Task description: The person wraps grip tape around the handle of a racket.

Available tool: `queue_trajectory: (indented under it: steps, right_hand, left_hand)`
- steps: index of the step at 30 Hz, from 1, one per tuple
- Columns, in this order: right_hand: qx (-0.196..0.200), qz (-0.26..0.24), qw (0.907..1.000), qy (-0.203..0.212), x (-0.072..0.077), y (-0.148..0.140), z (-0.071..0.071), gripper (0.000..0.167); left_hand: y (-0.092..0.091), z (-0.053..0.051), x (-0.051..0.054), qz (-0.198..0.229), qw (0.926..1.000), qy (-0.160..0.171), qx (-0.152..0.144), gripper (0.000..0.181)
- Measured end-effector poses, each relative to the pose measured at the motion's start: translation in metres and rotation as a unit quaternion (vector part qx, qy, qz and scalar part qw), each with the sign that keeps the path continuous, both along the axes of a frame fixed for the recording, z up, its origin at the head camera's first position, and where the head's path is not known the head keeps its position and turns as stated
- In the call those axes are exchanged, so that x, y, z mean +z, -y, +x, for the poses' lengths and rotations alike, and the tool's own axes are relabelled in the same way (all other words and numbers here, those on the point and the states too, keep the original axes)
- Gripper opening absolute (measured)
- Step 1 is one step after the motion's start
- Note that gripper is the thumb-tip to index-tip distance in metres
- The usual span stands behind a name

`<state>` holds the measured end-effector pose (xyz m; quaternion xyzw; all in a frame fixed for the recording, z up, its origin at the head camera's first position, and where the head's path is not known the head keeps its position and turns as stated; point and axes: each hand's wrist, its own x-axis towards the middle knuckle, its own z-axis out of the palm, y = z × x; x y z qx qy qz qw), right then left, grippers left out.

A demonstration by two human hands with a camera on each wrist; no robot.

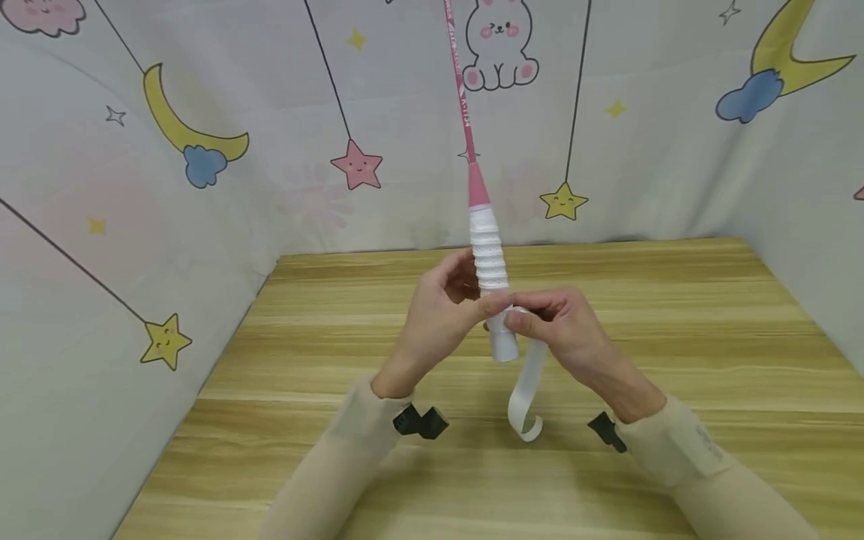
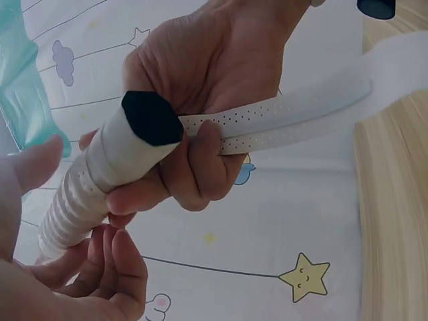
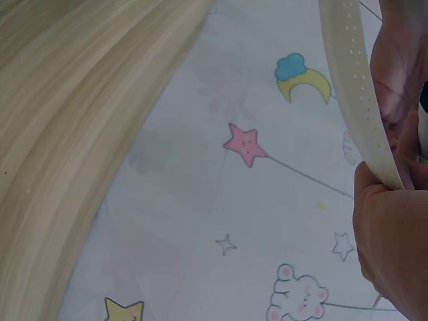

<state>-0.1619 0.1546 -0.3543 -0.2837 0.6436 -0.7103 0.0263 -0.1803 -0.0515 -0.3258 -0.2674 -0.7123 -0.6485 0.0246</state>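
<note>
A racket with a pink shaft [image 1: 466, 112] and a white ribbed handle [image 1: 489, 247] stands nearly upright, tilted slightly left; its head is out of view. My left hand [image 1: 432, 315] holds the lower handle, its thumb on the near side. At the handle's right, my right hand [image 1: 577, 330] pinches white overgrip tape [image 1: 529, 382]. Below that hand the tape's free end hangs and curls. In the left wrist view, the dark octagonal butt cap [image 2: 152, 119] faces the camera and the perforated tape [image 2: 281, 110] runs through the right fingers [image 2: 207, 157].
Below the hands lies a wood-grain table [image 1: 324, 322]. Printed cloth walls [image 1: 418, 202] with stars, moons and a bunny stand at the back and both sides. Small black devices [image 1: 420, 421] sit at the cuffs.
</note>
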Motion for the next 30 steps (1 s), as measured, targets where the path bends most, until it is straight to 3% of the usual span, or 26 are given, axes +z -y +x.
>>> queue_trajectory:
  steps: [4,8,13,18,23,25,30]
  right_hand:
    - [-0.042,0.029,0.9987,0.000,0.001,0.001,0.003,0.025]
    - [-0.065,0.074,0.9951,-0.004,0.003,0.002,0.004,0.039]
    - [-0.066,0.105,0.9923,-0.010,0.008,-0.001,0.004,0.038]
    - [-0.053,0.093,0.9942,-0.011,0.009,-0.003,0.002,0.038]
    - [-0.045,0.074,0.9962,-0.003,0.010,-0.004,0.000,0.037]
    - [-0.045,0.071,0.9964,0.006,0.010,-0.005,0.000,0.035]
    - [-0.049,0.070,0.9962,0.019,0.011,-0.006,0.000,0.023]
  left_hand:
    - [-0.005,0.002,0.001,-0.005,0.9988,-0.018,0.046,0.048]
    - [-0.004,0.002,0.001,0.006,0.9986,-0.011,0.051,0.040]
    - [0.000,0.000,0.003,0.022,0.9988,0.023,0.038,0.037]
    - [0.003,-0.002,0.003,0.038,0.9979,0.049,0.017,0.038]
    - [0.005,-0.005,0.002,0.075,0.9937,0.078,-0.027,0.039]
    - [0.005,-0.006,0.001,0.091,0.9910,0.086,-0.047,0.049]
    - [0.006,-0.007,-0.001,0.117,0.9847,0.095,-0.087,0.105]
